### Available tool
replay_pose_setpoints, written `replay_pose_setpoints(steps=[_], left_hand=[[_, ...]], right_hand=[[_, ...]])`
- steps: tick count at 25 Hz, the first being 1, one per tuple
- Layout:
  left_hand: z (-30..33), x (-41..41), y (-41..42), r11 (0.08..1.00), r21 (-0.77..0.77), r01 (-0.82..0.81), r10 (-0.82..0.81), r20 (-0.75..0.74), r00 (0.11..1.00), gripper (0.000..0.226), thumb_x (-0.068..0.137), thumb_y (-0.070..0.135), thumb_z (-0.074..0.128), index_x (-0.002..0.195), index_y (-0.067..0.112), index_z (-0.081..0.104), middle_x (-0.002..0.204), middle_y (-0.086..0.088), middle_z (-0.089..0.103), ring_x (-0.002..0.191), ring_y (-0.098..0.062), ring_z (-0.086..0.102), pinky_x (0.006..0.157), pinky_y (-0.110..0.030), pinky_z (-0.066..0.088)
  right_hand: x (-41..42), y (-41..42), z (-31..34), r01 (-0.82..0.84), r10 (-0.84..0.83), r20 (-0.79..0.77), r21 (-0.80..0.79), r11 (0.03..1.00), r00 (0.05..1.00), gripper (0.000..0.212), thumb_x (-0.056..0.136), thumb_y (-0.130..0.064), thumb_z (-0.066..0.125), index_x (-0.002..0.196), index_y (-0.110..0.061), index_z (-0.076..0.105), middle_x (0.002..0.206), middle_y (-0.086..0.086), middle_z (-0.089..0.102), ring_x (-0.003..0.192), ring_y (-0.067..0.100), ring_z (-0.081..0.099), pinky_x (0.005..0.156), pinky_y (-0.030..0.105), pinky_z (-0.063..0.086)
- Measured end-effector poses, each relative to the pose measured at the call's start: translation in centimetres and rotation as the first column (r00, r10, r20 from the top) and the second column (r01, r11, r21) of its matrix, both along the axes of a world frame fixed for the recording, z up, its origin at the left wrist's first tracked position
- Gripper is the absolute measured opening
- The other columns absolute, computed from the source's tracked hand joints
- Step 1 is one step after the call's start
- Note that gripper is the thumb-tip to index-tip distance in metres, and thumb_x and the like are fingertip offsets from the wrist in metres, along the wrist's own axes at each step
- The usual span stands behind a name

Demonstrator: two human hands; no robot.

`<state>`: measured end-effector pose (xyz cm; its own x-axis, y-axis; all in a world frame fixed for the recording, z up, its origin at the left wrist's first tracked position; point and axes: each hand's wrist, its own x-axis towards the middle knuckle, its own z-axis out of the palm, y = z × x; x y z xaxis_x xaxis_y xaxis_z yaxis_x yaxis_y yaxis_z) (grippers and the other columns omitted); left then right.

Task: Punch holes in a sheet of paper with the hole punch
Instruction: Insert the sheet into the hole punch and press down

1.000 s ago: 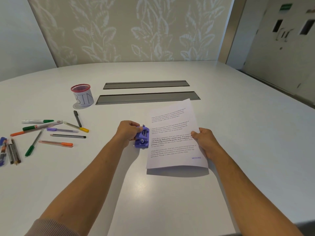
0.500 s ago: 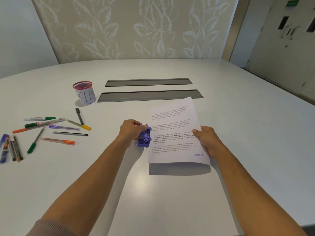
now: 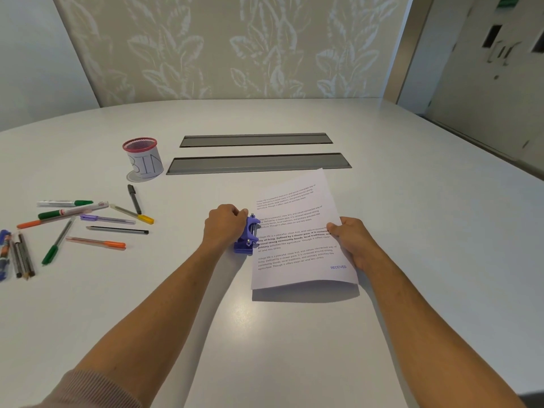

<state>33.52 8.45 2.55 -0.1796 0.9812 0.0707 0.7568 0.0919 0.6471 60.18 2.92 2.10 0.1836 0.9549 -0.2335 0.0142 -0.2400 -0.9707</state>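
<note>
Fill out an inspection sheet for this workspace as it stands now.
Surface: white table, two grey hatch lids set into it.
Job's things: printed sheet of paper, its left edge in the purple hole punch, near edge lifted off the table.
Clutter: loose pens at left; red-rimmed mesh cup marked BIN.
Hands: left hand grips the punch; right hand pinches the sheet's right edge.
Cables: nothing seen.
Surroundings: leaf-patterned wall, door at right.
</note>
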Motion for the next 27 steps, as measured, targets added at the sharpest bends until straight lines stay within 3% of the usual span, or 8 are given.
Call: replay_pose_setpoints(steps=[4, 9, 13, 20, 24, 27], left_hand=[[0.0, 0.1, 0.0, 1.000, 0.001, 0.017, -0.017, -0.029, 0.999, 0.031, 0.096, 0.037, 0.050, 0.078, 0.013, 0.061, 0.071, -0.001, 0.060, 0.052, -0.011, 0.049, 0.048, -0.020, 0.032], [0.0, 0.2, 0.0, 1.000, -0.001, 0.014, -0.014, -0.032, 0.999, 0.033, 0.096, 0.037, 0.051, 0.078, 0.011, 0.063, 0.070, -0.002, 0.061, 0.052, -0.012, 0.048, 0.048, -0.020, 0.032], [0.0, 0.2, 0.2, 1.000, -0.002, 0.020, -0.020, -0.026, 0.999, 0.034, 0.095, 0.036, 0.052, 0.080, 0.009, 0.067, 0.073, -0.005, 0.064, 0.059, -0.019, 0.054, 0.058, -0.027, 0.038], [-0.1, 0.4, 0.3, 1.000, 0.001, 0.017, -0.017, -0.025, 1.000, 0.033, 0.095, 0.036, 0.052, 0.078, 0.011, 0.066, 0.072, -0.003, 0.063, 0.055, -0.012, 0.050, 0.050, -0.023, 0.033], [-0.1, 0.4, 0.4, 1.000, -0.010, 0.019, -0.019, -0.022, 1.000, 0.033, 0.095, 0.036, 0.051, 0.080, 0.011, 0.065, 0.073, -0.004, 0.063, 0.056, -0.015, 0.052, 0.053, -0.025, 0.036], [-0.3, 0.4, 0.4, 1.000, -0.012, 0.029, -0.029, -0.014, 0.999, 0.033, 0.096, 0.036, 0.051, 0.082, 0.010, 0.066, 0.075, -0.005, 0.064, 0.060, -0.018, 0.055, 0.057, -0.026, 0.040]], right_hand=[[0.3, -0.1, 0.0, 0.008, -0.008, -0.028, -0.007, 1.000, 1.000, 0.012, 0.097, -0.008, 0.055, 0.097, -0.006, 0.066, 0.099, 0.013, 0.073, 0.080, 0.026, 0.072, 0.060, 0.030, 0.057], [0.2, 0.0, -0.2, -0.002, 0.002, -0.009, -0.001, 1.000, 1.000, 0.012, 0.097, -0.009, 0.054, 0.095, -0.008, 0.066, 0.100, 0.013, 0.074, 0.089, 0.030, 0.072, 0.072, 0.036, 0.059], [-0.1, 0.1, -0.5, -0.016, 0.016, 0.012, 0.003, 1.000, 1.000, 0.014, 0.097, -0.009, 0.054, 0.102, -0.004, 0.066, 0.101, 0.013, 0.073, 0.091, 0.031, 0.071, 0.075, 0.038, 0.058], [-0.7, 0.3, -0.9, -0.021, 0.021, 0.062, 0.004, 1.000, 0.998, 0.013, 0.097, -0.011, 0.054, 0.099, -0.008, 0.066, 0.098, 0.009, 0.073, 0.085, 0.026, 0.071, 0.069, 0.031, 0.057], [-0.7, 0.6, -1.2, -0.007, 0.007, 0.080, 0.001, 1.000, 0.997, 0.014, 0.097, -0.011, 0.054, 0.102, -0.007, 0.066, 0.100, 0.010, 0.073, 0.090, 0.028, 0.070, 0.079, 0.037, 0.058], [-0.7, 0.6, -1.1, -0.005, 0.005, 0.073, 0.002, 1.000, 0.997, 0.013, 0.097, -0.011, 0.054, 0.095, -0.012, 0.067, 0.098, 0.007, 0.073, 0.087, 0.026, 0.071, 0.076, 0.036, 0.058]])
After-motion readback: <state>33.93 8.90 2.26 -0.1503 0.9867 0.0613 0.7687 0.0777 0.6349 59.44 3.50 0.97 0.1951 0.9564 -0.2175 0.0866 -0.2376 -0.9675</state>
